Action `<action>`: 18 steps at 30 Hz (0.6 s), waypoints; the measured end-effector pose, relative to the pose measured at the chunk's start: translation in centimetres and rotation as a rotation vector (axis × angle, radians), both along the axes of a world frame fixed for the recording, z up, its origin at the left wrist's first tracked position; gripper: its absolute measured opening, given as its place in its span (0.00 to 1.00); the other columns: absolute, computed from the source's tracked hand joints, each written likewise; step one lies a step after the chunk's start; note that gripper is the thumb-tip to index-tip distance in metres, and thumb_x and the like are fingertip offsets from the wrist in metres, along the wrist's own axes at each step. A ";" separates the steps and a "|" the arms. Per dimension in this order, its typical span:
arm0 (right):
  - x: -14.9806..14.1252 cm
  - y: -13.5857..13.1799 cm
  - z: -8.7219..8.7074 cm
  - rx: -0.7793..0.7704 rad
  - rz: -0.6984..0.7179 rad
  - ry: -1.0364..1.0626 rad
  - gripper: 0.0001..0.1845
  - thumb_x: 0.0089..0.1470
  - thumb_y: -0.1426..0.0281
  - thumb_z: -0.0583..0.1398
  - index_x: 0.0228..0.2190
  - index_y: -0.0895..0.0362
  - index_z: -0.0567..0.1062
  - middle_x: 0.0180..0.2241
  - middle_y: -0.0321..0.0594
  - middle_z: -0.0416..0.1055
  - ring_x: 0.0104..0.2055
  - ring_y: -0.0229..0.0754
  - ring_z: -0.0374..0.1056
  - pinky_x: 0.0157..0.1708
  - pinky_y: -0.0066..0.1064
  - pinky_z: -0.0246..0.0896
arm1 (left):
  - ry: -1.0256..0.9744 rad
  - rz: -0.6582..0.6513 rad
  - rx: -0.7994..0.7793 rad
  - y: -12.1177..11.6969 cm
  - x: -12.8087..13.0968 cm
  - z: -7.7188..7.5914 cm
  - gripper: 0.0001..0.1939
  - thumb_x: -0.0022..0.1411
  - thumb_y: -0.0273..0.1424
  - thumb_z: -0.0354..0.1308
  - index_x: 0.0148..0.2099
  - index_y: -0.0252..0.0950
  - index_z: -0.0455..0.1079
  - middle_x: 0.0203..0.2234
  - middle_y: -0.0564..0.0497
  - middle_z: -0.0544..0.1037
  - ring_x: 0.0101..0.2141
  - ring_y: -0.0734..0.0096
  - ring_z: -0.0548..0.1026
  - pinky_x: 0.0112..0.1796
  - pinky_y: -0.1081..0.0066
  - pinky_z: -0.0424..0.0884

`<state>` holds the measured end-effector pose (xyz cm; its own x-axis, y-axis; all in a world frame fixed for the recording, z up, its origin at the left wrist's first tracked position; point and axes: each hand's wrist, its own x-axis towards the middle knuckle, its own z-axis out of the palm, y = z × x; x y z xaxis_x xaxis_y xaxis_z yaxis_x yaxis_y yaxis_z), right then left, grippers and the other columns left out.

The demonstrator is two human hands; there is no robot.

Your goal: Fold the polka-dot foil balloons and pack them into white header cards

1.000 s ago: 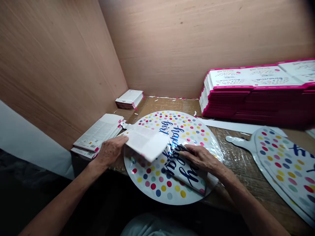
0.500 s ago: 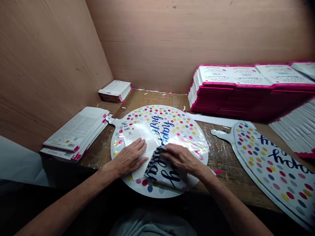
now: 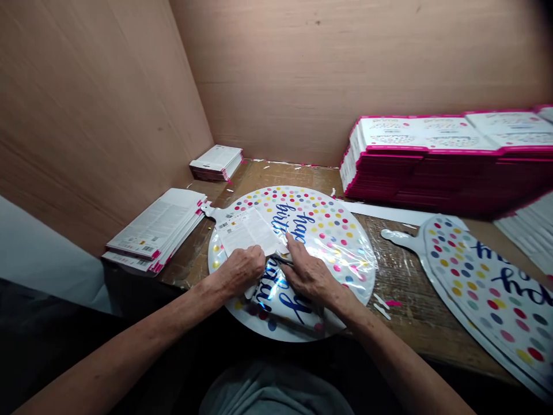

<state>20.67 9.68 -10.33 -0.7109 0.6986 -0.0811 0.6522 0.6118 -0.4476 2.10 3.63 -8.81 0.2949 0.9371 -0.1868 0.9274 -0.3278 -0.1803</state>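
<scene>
A round foil balloon (image 3: 332,242) with coloured polka dots and blue "happy birthday" script lies on the bench, its lower part folded up. A white printed card with a barcode (image 3: 247,230) lies on its upper left. My left hand (image 3: 239,271) presses down on the card's lower edge, next to the folded foil. My right hand (image 3: 309,276) sits just to its right, fingers closed on the fold's dark upper edge. The folded flap (image 3: 280,302) lies under both hands. Part of the fold is hidden by my hands.
A second polka-dot foil balloon (image 3: 488,288) lies on the wooden bench (image 3: 401,276) at right. Pink-edged stacks of packaging (image 3: 432,167) stand behind it. A stack of white cards (image 3: 155,230) sits at left, and a smaller stack (image 3: 216,162) stands in the back corner against wooden walls.
The card has gone from raised and tilted to lying flat on the balloon. My hands have moved closer together, and the foil flap has been folded further up.
</scene>
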 end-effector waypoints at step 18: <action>0.1 1.3 -1.0 -0.063 -0.445 0.580 0.13 0.60 0.60 0.53 0.29 0.55 0.68 0.27 0.37 0.71 0.28 0.39 0.63 0.29 0.28 0.53 | -0.964 0.364 0.670 -0.9 1.5 -0.1 0.37 0.57 0.42 0.64 0.62 0.30 0.59 0.59 0.32 0.67 0.63 0.41 0.59 0.59 0.46 0.60</action>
